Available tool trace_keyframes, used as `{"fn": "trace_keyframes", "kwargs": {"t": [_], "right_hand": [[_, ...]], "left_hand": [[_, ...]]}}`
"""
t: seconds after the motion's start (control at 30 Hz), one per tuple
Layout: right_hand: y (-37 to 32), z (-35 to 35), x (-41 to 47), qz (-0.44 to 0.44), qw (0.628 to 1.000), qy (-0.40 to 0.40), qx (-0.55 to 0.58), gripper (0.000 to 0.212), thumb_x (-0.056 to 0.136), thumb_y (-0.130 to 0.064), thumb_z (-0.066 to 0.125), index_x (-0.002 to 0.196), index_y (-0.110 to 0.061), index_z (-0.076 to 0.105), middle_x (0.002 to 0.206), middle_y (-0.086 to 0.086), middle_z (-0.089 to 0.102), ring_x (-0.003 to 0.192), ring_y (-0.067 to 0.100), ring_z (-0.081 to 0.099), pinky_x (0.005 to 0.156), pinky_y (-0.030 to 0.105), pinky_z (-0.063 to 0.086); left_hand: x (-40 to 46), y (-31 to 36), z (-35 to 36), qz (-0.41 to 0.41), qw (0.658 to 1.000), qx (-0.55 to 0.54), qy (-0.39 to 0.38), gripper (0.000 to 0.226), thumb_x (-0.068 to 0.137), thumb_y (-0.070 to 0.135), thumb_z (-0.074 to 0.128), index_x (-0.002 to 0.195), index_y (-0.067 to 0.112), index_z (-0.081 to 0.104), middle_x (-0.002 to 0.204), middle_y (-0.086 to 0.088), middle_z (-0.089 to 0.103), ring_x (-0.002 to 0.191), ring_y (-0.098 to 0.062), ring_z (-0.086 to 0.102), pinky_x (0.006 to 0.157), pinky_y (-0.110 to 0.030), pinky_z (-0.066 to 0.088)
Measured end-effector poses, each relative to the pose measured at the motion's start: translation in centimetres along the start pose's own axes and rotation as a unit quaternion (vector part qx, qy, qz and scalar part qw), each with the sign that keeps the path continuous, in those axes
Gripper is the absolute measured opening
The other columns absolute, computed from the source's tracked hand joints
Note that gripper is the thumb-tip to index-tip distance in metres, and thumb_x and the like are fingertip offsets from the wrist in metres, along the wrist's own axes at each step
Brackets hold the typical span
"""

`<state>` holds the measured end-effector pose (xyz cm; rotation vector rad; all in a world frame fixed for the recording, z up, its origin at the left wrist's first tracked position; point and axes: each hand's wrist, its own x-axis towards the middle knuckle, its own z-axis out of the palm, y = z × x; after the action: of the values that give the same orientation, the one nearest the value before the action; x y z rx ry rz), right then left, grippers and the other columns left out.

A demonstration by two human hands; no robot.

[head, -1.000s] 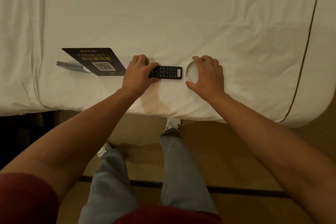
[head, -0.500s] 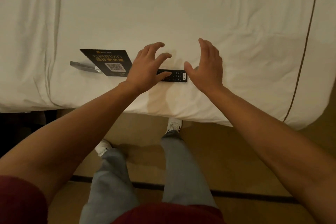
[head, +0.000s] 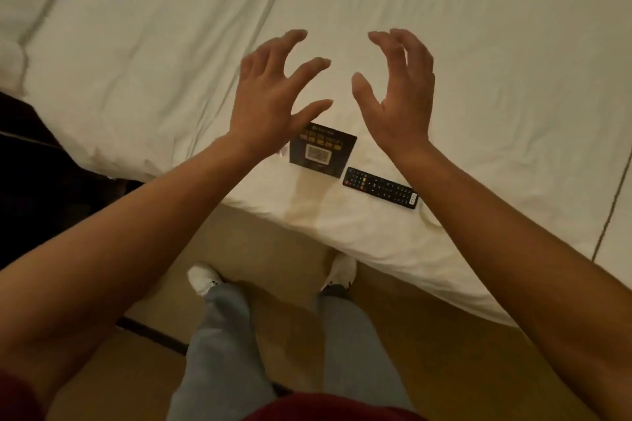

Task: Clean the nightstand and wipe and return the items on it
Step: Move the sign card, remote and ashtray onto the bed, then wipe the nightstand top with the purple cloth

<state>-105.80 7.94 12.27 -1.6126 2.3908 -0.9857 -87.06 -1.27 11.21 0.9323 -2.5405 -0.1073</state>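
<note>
White cotton bedsheet (head: 478, 61) fills our view; we hold our left hand (head: 270, 102) and right hand (head: 400, 102) above it, fingers spread and curled, gripping nothing; near the bed's edge lies a black rectangular card with a QR code (head: 323, 150), its left corner hidden by our left wrist, its print blurred; just beside it rests a slim black plastic remote control (head: 380, 187); no nightstand shows.

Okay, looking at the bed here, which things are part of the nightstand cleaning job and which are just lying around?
Part of the job:
- black rectangular remote control
- black square QR-code sign card
- left hand and right hand, both open and empty

Just there:
- white bed sheet
- tan floor
</note>
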Motion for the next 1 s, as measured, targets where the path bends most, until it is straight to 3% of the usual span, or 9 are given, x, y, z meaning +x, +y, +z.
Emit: {"fn": "trace_keyframes", "kwargs": {"t": [0.1,0.27,0.67,1.0], "right_hand": [[-4.6,3.1,1.2,-0.034,0.999,-0.016,0.008,0.051,0.096,-0.048,0.056,0.141,-0.023,0.057,0.15,0.008,0.048,0.141,0.024,0.042,0.111,0.042,0.04],[-12.9,10.7,1.5,-0.078,0.995,-0.054,0.019,0.055,0.095,-0.052,0.06,0.143,-0.024,0.055,0.152,0.007,0.045,0.144,0.024,0.038,0.113,0.047,0.038],[-38.9,29.5,1.4,-0.17,0.976,-0.132,0.042,0.065,0.095,-0.057,0.058,0.151,-0.029,0.046,0.159,0.006,0.038,0.149,0.026,0.033,0.115,0.054,0.037],[-54.7,41.7,-0.3,-0.261,0.941,-0.206,0.067,0.067,0.093,-0.059,0.06,0.152,-0.034,0.042,0.163,0.005,0.034,0.151,0.026,0.029,0.12,0.05,0.033]], "left_hand": [[-2.8,-6.3,-2.1,-0.065,0.997,0.045,0.012,0.057,0.096,0.07,0.048,0.141,0.035,0.055,0.159,-0.01,0.039,0.141,-0.032,0.041,0.109,-0.046,0.035],[-7.9,-17.4,-5.6,-0.151,0.983,0.088,0.055,0.056,0.095,0.072,0.047,0.139,0.039,0.056,0.155,-0.009,0.043,0.134,-0.029,0.045,0.102,-0.044,0.037],[-23.3,-42.8,-17.3,-0.282,0.948,0.127,0.07,0.055,0.096,0.069,0.049,0.14,0.036,0.054,0.156,-0.01,0.04,0.136,-0.033,0.041,0.106,-0.049,0.035],[-38.0,-54.7,-23.6,-0.437,0.884,0.163,0.039,0.054,0.099,0.065,0.044,0.143,0.034,0.049,0.157,-0.011,0.033,0.14,-0.033,0.034,0.111,-0.052,0.034]]}}
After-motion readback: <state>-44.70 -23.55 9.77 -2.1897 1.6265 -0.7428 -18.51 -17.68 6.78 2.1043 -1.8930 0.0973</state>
